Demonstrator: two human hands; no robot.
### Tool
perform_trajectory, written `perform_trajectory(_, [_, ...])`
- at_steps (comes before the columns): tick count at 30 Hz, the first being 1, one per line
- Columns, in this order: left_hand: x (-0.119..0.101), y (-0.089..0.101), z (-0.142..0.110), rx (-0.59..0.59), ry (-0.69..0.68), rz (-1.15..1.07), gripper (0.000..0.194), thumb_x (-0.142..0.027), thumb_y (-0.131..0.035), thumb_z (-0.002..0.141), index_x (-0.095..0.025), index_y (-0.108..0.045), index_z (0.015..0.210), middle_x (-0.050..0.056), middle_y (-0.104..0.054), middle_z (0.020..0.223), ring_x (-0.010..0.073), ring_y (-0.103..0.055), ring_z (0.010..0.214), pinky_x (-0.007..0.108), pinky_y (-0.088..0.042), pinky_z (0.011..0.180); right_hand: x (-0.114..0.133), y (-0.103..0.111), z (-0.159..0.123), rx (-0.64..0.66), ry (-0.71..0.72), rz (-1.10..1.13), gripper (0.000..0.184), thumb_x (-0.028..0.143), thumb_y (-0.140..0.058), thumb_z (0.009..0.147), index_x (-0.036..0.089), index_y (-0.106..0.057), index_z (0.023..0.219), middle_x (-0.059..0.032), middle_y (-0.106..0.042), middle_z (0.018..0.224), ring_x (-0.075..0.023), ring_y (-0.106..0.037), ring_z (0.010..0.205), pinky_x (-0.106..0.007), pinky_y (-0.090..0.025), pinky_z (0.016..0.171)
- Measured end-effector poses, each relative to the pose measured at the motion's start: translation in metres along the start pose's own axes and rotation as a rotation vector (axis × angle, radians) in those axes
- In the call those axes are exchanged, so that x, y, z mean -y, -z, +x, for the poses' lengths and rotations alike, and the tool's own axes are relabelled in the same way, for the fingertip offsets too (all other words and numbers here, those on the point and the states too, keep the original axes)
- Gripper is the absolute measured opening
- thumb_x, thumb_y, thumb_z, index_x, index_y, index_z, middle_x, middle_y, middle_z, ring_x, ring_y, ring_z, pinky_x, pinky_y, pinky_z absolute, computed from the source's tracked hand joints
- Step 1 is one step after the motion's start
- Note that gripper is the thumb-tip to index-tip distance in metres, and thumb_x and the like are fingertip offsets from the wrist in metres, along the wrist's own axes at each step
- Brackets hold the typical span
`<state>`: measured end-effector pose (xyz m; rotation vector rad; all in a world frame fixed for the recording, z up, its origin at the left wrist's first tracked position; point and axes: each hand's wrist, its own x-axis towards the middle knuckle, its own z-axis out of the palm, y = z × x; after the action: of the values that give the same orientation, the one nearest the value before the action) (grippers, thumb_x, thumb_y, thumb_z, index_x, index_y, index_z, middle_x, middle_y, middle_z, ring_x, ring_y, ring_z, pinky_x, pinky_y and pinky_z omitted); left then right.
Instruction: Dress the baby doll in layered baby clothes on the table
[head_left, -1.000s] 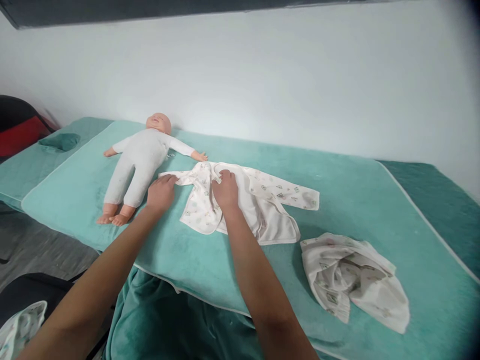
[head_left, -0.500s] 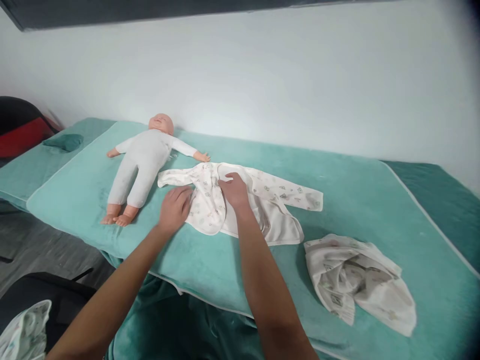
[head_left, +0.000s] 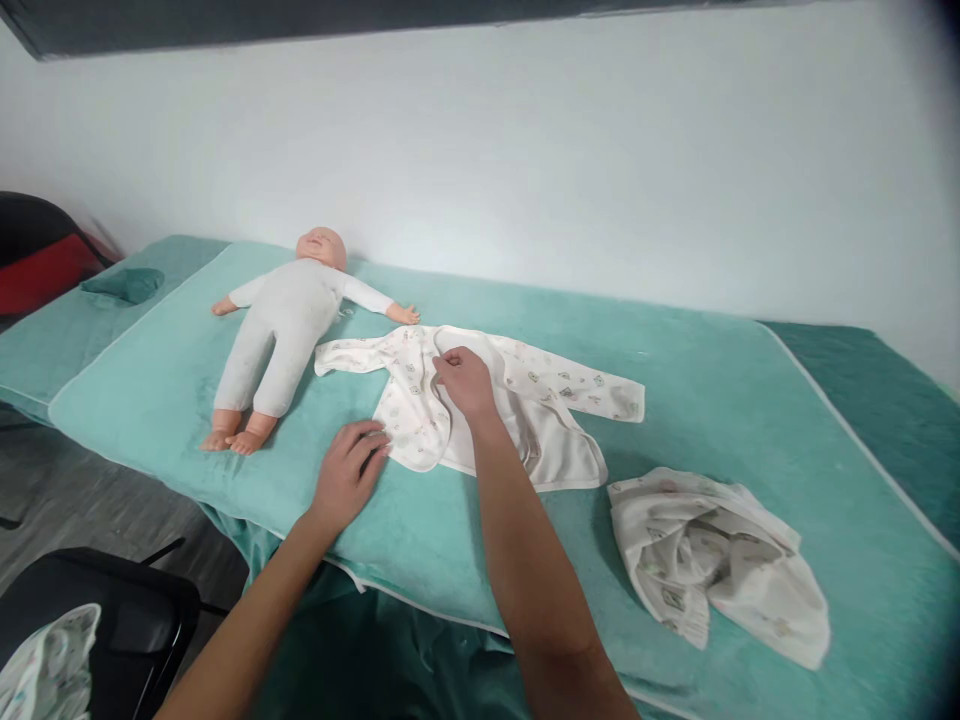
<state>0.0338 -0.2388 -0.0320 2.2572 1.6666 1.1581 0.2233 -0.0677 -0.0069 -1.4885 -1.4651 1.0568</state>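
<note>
A white baby jacket (head_left: pixel 412 405) with small printed figures lies spread on the green bed, one sleeve reaching left and the other right. Its front is partly turned back, so the plain inside shows. My right hand (head_left: pixel 466 382) has its thumb and finger closed on the front edge near the neckline. Fingers apart, my left hand (head_left: pixel 349 475) rests on the bed, its tips touching the jacket's lower left edge. Just left of the jacket a baby doll (head_left: pixel 289 305) with a white cloth body lies on its back, one hand close to the left sleeve.
A crumpled printed white cloth (head_left: pixel 720 560) lies on the bed (head_left: pixel 697 400) to the right. The bed's far side meets a white wall (head_left: pixel 525 160). At the lower left stands a black chair (head_left: pixel 127 600) with another printed cloth (head_left: pixel 56 660) on it.
My left hand has slid down along the jacket's left side to its lower edge. My right hand stays near the neckline, its fingers drawn together more. The doll and the crumpled cloth have not moved.
</note>
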Motion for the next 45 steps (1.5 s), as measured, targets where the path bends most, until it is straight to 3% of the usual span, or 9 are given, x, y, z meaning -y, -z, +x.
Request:
perform_trajectory(3, [0.0,0.001,-0.005,-0.076,0.017,0.032,0.014,-0.023,-0.056,0.097,-0.025,-0.066,0.106,0.006,-0.069,0.103,0.0219,-0.064,0.098,0.04,-0.053,0.087,0.002,-0.004,0.0,-0.023,-0.017,0.23,0.016,0.039,-0.061,0.08,0.024,-0.055,0.081,0.0033,-0.061,0.076,-0.0153,-0.058,0.067,-0.027,-0.046,0.062])
perform_trajectory(7, [-0.002,0.0,-0.003,0.069,-0.011,0.06,0.031,-0.035,-0.065,0.092,-0.028,-0.063,0.122,0.008,-0.067,0.117,0.0257,-0.062,0.11,0.044,-0.051,0.095,0.005,-0.006,0.001,0.047,-0.11,0.535,0.021,0.041,-0.066,0.078,0.024,-0.052,0.078,0.0059,-0.051,0.065,-0.0129,-0.051,0.058,-0.024,-0.042,0.052])
perform_trajectory(18, [0.003,-0.003,-0.005,0.03,0.013,-0.01,0.01,-0.025,-0.054,0.098,-0.022,-0.063,0.102,0.006,-0.069,0.099,0.0208,-0.063,0.094,0.039,-0.051,0.085,0.004,-0.011,0.007,-0.068,-0.092,1.114,0.019,0.029,-0.073,0.072,0.021,-0.055,0.073,0.0024,-0.06,0.072,-0.0134,-0.06,0.071,-0.024,-0.051,0.063])
perform_trajectory(24, [0.002,-0.001,-0.007,0.054,0.021,-0.01,0.013,-0.033,-0.059,0.096,-0.024,-0.064,0.105,0.006,-0.07,0.1,0.0221,-0.065,0.096,0.04,-0.053,0.086,0.004,-0.012,0.005,0.035,-0.126,1.076,0.028,0.032,-0.078,0.072,0.022,-0.052,0.073,0.005,-0.055,0.069,-0.011,-0.055,0.061,-0.022,-0.044,0.051])
perform_trajectory(29, [0.0,-0.002,-0.001,0.093,0.038,0.008,0.043,-0.038,-0.07,0.088,-0.026,-0.059,0.129,0.009,-0.066,0.119,0.0253,-0.061,0.111,0.043,-0.05,0.096,0.006,-0.01,0.005,0.175,-0.136,1.097,0.026,0.031,-0.078,0.073,0.022,-0.054,0.076,0.0043,-0.059,0.071,-0.0105,-0.058,0.064,-0.021,-0.049,0.057])
perform_trajectory(32, [0.001,-0.002,0.001,0.059,0.105,-0.048,0.022,-0.03,-0.057,0.095,-0.025,-0.066,0.114,0.007,-0.068,0.107,0.0229,-0.062,0.102,0.041,-0.05,0.092,0.012,-0.008,0.003,0.321,-0.042,1.031,0.019,0.034,-0.074,0.078,0.023,-0.062,0.088,-0.0024,-0.072,0.099,-0.0164,-0.068,0.095,-0.028,-0.056,0.08])
perform_trajectory(36, [0.007,-0.002,0.0,-0.185,0.456,-0.208,0.018,-0.034,-0.051,0.098,-0.021,-0.064,0.098,0.003,-0.066,0.088,0.0189,-0.063,0.081,0.035,-0.054,0.078,0.014,-0.014,0.002,0.498,0.245,0.8,0.035,0.029,-0.069,0.08,0.027,-0.067,0.115,-0.0034,-0.059,0.144,-0.0213,-0.05,0.137,-0.039,-0.045,0.11])
perform_trajectory(40, [0.009,-0.005,0.002,-0.467,0.707,-0.504,0.033,-0.036,-0.059,0.092,-0.022,-0.051,0.121,0.004,-0.061,0.106,0.0128,-0.064,0.067,0.032,-0.058,0.064,0.005,-0.028,0.003,0.288,0.366,0.415,0.032,0.023,-0.056,0.084,0.023,-0.068,0.114,-0.0048,-0.066,0.134,-0.0195,-0.056,0.13,-0.039,-0.042,0.112])
perform_trajectory(45, [0.009,-0.005,0.011,-0.517,0.803,-0.567,0.034,-0.047,-0.059,0.092,-0.021,-0.054,0.113,-0.001,-0.054,0.085,0.0109,-0.058,0.056,0.029,-0.058,0.05,-0.007,-0.029,0.008,0.065,0.41,0.06,0.027,0.023,-0.047,0.09,0.021,-0.067,0.107,-0.0058,-0.071,0.115,-0.0192,-0.063,0.111,-0.037,-0.049,0.101])
